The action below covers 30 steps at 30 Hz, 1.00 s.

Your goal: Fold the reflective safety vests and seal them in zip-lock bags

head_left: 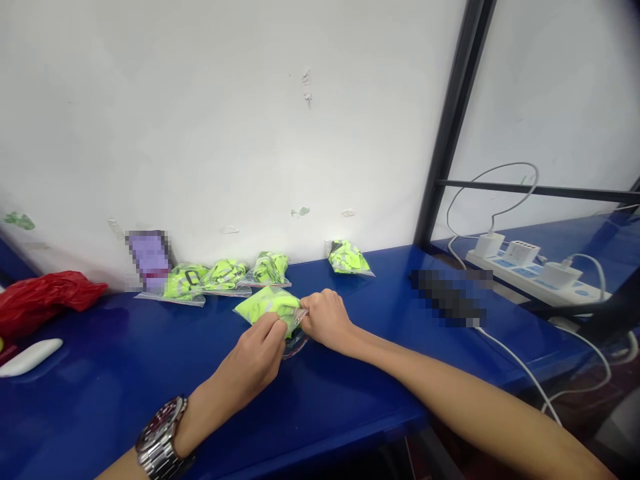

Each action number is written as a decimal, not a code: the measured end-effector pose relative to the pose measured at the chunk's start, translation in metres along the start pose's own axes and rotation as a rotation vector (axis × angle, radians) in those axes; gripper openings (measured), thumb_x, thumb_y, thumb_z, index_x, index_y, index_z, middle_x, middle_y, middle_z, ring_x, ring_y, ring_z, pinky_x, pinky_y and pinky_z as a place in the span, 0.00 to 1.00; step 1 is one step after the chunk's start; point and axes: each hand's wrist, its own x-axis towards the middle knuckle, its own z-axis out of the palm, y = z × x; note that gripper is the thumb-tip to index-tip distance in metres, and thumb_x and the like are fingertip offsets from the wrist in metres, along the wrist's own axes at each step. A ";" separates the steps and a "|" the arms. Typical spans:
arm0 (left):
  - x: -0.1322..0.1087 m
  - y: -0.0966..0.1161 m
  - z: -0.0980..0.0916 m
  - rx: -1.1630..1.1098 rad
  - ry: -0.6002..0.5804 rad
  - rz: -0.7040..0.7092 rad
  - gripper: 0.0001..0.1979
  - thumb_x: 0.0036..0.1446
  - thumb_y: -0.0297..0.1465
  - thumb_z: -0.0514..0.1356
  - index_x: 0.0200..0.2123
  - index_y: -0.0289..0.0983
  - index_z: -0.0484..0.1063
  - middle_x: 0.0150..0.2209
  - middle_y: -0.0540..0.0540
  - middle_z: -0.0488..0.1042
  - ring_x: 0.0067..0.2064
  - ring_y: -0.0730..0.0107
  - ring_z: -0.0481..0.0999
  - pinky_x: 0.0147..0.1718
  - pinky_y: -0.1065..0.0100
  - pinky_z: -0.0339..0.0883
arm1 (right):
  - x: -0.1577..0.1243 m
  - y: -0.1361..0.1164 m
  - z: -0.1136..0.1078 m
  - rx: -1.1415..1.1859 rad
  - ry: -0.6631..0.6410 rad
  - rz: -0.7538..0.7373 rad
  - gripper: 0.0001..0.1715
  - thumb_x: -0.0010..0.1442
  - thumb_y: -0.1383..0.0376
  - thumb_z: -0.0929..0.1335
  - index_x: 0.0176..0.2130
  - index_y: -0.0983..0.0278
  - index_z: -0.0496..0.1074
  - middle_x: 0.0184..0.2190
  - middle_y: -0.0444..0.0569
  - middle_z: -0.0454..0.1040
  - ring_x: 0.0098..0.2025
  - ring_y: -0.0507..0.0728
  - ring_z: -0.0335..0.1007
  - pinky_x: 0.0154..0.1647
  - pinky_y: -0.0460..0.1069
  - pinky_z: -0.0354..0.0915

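- My left hand [257,353] pinches the near edge of a neon-yellow bag [267,301], my right hand [327,319] its right corner.
- It's just beyond the left; whether it touches the counter [345,400], I can't quite tell.
- Similar packets [271,267] lie farther ahead.

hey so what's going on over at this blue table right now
Someone is holding a clear plastic bag of bright yellow-green material over the blue table, with the fingers of the left hand and right hand pinching its edge. Whether it's sealed, I can't tell. Near the wall lie three similar bags in a row, with a fourth one apart to the right.
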 end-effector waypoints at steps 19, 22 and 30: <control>0.023 -0.049 -0.091 -0.303 -0.367 -0.409 0.09 0.60 0.39 0.56 0.35 0.40 0.66 0.20 0.54 0.71 0.20 0.74 0.68 0.20 0.74 0.61 | 0.001 0.018 -0.075 0.645 -0.056 -0.529 0.18 0.58 0.71 0.64 0.49 0.61 0.62 0.36 0.44 0.73 0.27 0.48 0.67 0.28 0.44 0.62; 0.043 -0.063 -0.111 -0.409 -0.399 -0.401 0.10 0.58 0.40 0.59 0.38 0.40 0.67 0.24 0.52 0.74 0.24 0.71 0.73 0.22 0.73 0.65 | 0.004 0.012 -0.091 0.540 0.039 -0.684 0.14 0.60 0.73 0.61 0.43 0.61 0.69 0.44 0.48 0.70 0.37 0.51 0.67 0.34 0.46 0.63; 0.064 -0.068 -0.117 -0.310 -0.431 -0.169 0.11 0.64 0.35 0.51 0.37 0.40 0.72 0.32 0.47 0.75 0.29 0.71 0.73 0.28 0.71 0.68 | -0.001 0.003 -0.134 0.233 -0.194 -0.714 0.15 0.67 0.65 0.60 0.44 0.60 0.74 0.36 0.47 0.71 0.35 0.53 0.66 0.35 0.48 0.59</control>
